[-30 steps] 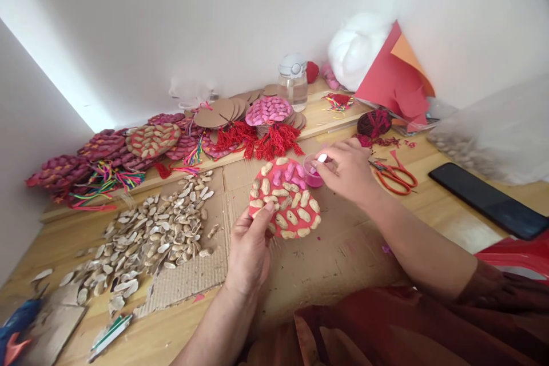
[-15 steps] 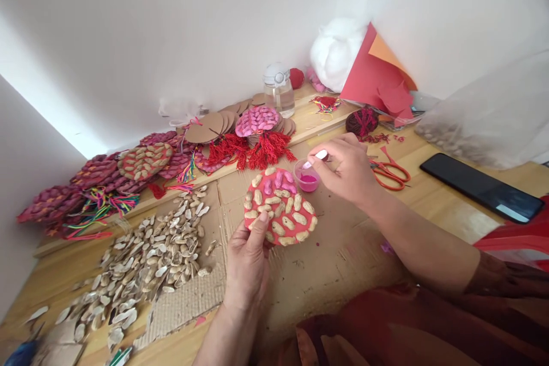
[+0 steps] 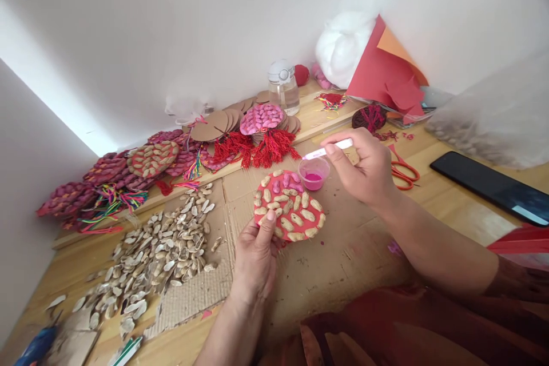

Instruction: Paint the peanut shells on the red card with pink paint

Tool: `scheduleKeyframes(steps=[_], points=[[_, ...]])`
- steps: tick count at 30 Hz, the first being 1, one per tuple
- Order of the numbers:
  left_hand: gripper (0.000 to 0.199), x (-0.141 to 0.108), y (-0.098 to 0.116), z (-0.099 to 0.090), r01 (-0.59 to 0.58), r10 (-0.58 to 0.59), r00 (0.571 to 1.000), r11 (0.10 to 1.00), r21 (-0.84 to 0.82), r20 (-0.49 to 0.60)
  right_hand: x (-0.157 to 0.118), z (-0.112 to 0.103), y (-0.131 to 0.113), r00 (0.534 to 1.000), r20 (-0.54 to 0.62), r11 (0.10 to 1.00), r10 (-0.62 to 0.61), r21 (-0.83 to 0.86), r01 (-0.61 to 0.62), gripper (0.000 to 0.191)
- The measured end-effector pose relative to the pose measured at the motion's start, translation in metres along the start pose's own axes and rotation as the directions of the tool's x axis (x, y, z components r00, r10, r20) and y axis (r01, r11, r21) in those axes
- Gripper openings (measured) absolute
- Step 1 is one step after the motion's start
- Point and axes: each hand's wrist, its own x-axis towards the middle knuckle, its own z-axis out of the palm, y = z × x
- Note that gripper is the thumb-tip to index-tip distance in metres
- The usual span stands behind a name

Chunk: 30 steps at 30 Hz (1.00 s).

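Note:
My left hand (image 3: 258, 254) grips the lower left edge of a round red disc (image 3: 286, 190), its thumb on top. Peanut shells (image 3: 296, 219) cover the disc. Most are tan, and several near its upper edge are pink. Between the thumb and fingers of my right hand (image 3: 360, 166) is a white pen-like stick (image 3: 328, 149) with a pinkish tip, pointing left. That tip hovers over the rim of a small clear cup (image 3: 305, 172) with bright pink liquid (image 3: 314, 178) in it. The cup stands on cardboard, just beyond the disc.
Loose peanut shells (image 3: 171, 254) are heaped left. Finished shell discs with tassels (image 3: 272, 146), cardboard circles (image 3: 210, 126) and a water bottle (image 3: 283, 88) line the back. Orange scissors (image 3: 405, 174) and a phone (image 3: 489, 186) lie to the right, near a plastic bag (image 3: 501, 108).
My right hand has tilted and drawn the white stick up and out of the cup, towards its left rim. The whole view has shifted slightly; the disc stays in my left hand.

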Motion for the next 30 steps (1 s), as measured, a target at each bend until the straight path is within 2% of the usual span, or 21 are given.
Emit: scheduleKeyframes(steps=[3, 5, 9, 14, 22, 30], points=[[0.04, -0.001, -0.002, -0.002, -0.001, 0.0, 1.0, 1.0, 0.031, 0.028, -0.001, -0.001, -0.005, 0.999, -0.002, 0.984, 0.051, 0.171, -0.049, 0.01], [0.037, -0.002, -0.004, -0.004, -0.017, 0.015, 0.999, 0.998, 0.063, 0.037, -0.003, -0.001, -0.009, 0.999, 0.027, 0.976, 0.035, 0.215, -0.04, 0.008], [0.034, 0.0, -0.01, -0.013, -0.093, 0.086, 0.995, 0.985, 0.143, 0.053, -0.007, 0.0, -0.017, 0.996, 0.071, 0.979, -0.044, 0.203, 0.029, 0.007], [0.031, 0.003, -0.016, -0.024, -0.188, 0.182, 0.982, 0.957, 0.221, 0.045, -0.011, 0.003, -0.019, 0.996, 0.066, 0.97, -0.058, 0.239, 0.04, 0.007], [0.037, -0.004, -0.013, -0.018, -0.248, 0.252, 0.968, 0.948, 0.2, 0.007, -0.012, -0.001, -0.027, 1.0, 0.023, 0.943, -0.02, 0.332, 0.011, 0.006], [0.021, -0.004, -0.013, -0.025, -0.367, 0.375, 0.925, 0.837, 0.405, 0.065, -0.01, -0.003, -0.028, 1.0, 0.027, 0.946, -0.007, 0.325, -0.002, 0.006]])
